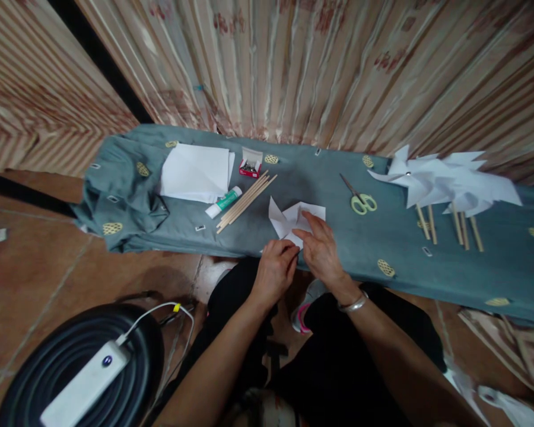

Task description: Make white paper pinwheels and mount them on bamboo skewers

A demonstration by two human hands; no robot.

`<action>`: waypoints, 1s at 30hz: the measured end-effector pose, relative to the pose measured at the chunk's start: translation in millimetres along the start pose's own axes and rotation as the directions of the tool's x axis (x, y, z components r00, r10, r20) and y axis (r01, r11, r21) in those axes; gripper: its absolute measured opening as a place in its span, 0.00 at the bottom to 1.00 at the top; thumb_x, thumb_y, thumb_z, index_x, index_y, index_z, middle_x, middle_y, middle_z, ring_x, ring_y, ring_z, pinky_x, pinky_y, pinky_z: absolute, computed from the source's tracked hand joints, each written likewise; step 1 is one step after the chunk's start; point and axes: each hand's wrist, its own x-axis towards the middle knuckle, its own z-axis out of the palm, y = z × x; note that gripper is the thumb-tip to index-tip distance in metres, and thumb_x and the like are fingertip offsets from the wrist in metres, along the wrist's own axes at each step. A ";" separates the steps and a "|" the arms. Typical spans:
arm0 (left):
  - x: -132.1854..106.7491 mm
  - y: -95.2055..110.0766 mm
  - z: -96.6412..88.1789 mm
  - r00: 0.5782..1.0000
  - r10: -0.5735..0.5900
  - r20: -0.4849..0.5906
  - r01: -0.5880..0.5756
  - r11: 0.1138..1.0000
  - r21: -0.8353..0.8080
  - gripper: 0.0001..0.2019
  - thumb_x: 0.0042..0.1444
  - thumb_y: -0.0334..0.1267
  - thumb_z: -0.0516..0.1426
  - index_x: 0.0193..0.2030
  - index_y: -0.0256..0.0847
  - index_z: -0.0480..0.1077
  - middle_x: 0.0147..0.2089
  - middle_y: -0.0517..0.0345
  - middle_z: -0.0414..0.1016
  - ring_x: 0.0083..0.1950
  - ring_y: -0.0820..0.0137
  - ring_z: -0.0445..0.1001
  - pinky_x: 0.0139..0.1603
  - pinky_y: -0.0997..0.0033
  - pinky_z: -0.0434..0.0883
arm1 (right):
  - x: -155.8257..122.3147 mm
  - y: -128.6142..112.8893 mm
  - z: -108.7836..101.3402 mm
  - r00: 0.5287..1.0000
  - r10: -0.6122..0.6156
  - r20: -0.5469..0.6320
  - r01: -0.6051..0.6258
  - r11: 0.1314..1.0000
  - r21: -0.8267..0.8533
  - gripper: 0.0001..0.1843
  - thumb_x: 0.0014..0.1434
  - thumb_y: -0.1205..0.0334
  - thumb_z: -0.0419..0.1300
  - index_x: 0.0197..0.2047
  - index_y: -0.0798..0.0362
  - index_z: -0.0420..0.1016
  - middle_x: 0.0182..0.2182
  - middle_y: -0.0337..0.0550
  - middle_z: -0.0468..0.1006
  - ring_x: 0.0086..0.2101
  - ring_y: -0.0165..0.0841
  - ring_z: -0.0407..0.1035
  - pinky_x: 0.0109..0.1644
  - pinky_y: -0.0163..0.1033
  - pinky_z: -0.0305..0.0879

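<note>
A person, seen from their own head height, sat at a long bench [454, 279] draped in grey-green cloth with yellow oval prints. A piece of white folded paper [289, 220], with a raised, pointed flap on its left, lay at the bench's near edge, in front of the person and under both hands. The left hand [273, 267] was curled nearly closed, its thumb and forefinger together on the paper's near corner. The right hand [321, 246] was partly open, fingers parted, with its fingertips resting on the paper; whether its thumb gripped anything could not be made out. A silver bracelet [355, 303] circled the right wrist.

Left of the paper lay a loose bundle of pale wooden sticks [245, 203], set slantwise, with a green-and-white glue stick [223, 201] just beside it. Behind these were a stack of white sheets [194, 172] and an open red box [250, 167] of small metal pieces. To the right lay scissors [361, 203] with light green handles, and farther right, overlapping white paper pinwheels [449, 181] on sticks. A pleated, patterned curtain [271, 71] hung behind the bench.
</note>
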 end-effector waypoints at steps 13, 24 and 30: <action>0.0 1.1 -0.8 1.000 -0.012 0.004 0.012 1.000 -0.006 0.11 0.62 0.31 0.53 0.48 0.37 0.74 0.46 0.49 0.75 0.47 0.61 0.69 0.48 0.57 0.70 | -0.5 -2.5 0.3 1.000 -0.003 0.022 0.003 1.000 -0.025 0.21 0.60 0.74 0.47 0.51 0.52 0.75 0.63 0.50 0.65 0.62 0.43 0.57 0.63 0.55 0.59; 1.4 0.5 -1.6 0.999 -0.027 0.020 0.027 1.000 -0.009 0.11 0.62 0.31 0.53 0.48 0.39 0.74 0.46 0.50 0.74 0.47 0.62 0.70 0.48 0.58 0.70 | 7.5 -4.0 2.5 0.999 0.031 0.031 -0.032 0.998 0.046 0.20 0.59 0.74 0.47 0.45 0.53 0.78 0.62 0.48 0.67 0.61 0.43 0.59 0.63 0.55 0.60; 2.2 -2.1 -1.6 1.000 0.017 0.012 -0.017 0.999 0.027 0.10 0.61 0.31 0.54 0.47 0.37 0.74 0.46 0.50 0.75 0.47 0.62 0.70 0.49 0.58 0.71 | 13.9 22.6 -9.9 0.980 0.169 -0.100 -0.155 0.979 0.133 0.24 0.61 0.70 0.45 0.57 0.55 0.72 0.61 0.51 0.68 0.61 0.40 0.62 0.65 0.51 0.60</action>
